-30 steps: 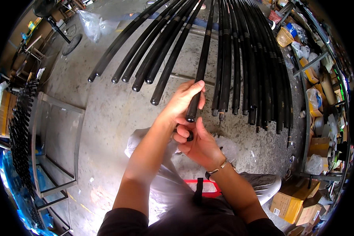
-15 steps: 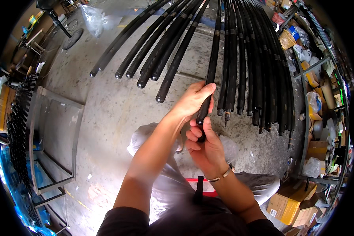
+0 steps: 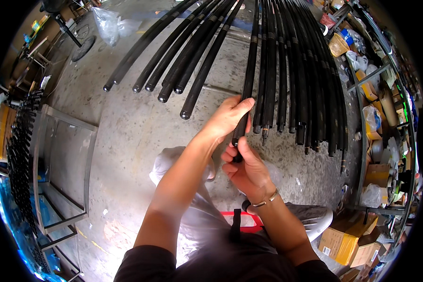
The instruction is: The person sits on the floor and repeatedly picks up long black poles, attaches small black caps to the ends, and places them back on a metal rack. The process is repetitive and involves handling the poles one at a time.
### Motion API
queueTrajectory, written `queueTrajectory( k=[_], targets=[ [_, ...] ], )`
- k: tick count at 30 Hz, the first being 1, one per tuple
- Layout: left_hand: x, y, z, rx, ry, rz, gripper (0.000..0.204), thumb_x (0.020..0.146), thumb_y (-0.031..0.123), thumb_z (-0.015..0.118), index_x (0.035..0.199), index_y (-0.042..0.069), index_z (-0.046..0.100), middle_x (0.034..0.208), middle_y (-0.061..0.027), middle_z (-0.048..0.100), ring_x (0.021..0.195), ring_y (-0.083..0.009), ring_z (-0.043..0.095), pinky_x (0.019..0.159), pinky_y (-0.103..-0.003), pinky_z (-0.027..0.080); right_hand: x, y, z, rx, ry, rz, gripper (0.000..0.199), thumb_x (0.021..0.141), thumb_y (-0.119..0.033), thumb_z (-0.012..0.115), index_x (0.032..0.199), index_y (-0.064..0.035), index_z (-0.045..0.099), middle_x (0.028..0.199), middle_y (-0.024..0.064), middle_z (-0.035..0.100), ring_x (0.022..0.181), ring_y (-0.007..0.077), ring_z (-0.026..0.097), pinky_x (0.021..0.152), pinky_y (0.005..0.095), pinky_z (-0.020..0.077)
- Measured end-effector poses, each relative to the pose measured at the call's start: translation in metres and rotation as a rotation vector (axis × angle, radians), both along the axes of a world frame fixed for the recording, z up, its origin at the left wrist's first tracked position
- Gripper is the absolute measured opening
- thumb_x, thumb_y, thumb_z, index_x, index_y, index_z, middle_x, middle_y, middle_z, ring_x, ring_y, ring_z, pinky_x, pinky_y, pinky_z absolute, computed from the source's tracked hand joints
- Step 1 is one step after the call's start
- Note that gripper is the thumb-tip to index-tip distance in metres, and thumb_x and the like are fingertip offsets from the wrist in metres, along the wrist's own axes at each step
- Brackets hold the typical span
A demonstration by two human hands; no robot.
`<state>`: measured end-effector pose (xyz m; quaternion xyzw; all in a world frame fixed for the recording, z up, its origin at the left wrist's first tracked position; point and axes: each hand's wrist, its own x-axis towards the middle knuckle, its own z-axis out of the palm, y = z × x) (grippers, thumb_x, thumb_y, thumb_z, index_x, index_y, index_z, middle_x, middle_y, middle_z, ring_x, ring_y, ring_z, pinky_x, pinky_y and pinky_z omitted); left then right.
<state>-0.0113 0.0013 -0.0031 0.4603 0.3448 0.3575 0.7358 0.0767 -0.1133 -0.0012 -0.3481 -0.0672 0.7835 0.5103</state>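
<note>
Both hands are closed on one long black rod (image 3: 250,70) that runs from the far side of the scene toward the person, among a fan of like black rods (image 3: 286,70) over the concrete floor (image 3: 127,127). The left hand (image 3: 228,117) wraps the shaft just above its near end; the right hand (image 3: 244,164) grips that end from below. The step looks like working on the rod's butt end, fitting or twisting something there. Next calls for a steady left hold while the right turns or presses squarely.
</note>
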Motion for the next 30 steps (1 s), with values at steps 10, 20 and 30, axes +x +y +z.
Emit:
queueTrajectory(
  k=[10,20,30],
  targets=[
    [0.001,0.000,0.001,0.027,0.023,-0.002,0.039,0.090,0.042,0.054,0.084,0.004,0.051,0.058,-0.0052,0.053,0.050,-0.0114,0.050,0.046,-0.025,0.039,-0.001,-0.005,0.011,-0.003,0.288,0.073,0.050,0.092,-0.050,0.046,0.110,-0.0033,0.053,0.084,-0.0009,0.043,0.079,0.0125,0.041,0.060,0.0212,0.0348],
    [0.000,0.000,0.003,-0.031,-0.001,-0.004,0.035,0.090,0.040,0.055,0.085,0.005,0.049,0.056,-0.0051,0.052,0.045,-0.0106,0.045,0.041,-0.025,0.036,-0.004,-0.007,-0.002,-0.005,0.235,-0.011,0.048,0.089,-0.049,0.052,0.109,-0.0054,0.051,0.085,-0.0007,0.043,0.078,0.0123,0.041,0.059,0.0218,0.0354],
    [0.003,-0.002,0.000,-0.011,0.008,0.013,0.036,0.090,0.039,0.055,0.087,0.004,0.050,0.057,-0.0052,0.052,0.046,-0.0107,0.045,0.042,-0.025,0.036,0.002,-0.008,-0.002,0.002,0.244,0.052,0.049,0.089,-0.051,0.049,0.110,-0.0068,0.052,0.087,-0.0004,0.046,0.080,0.0130,0.042,0.060,0.0232,0.0358]
  ],
)
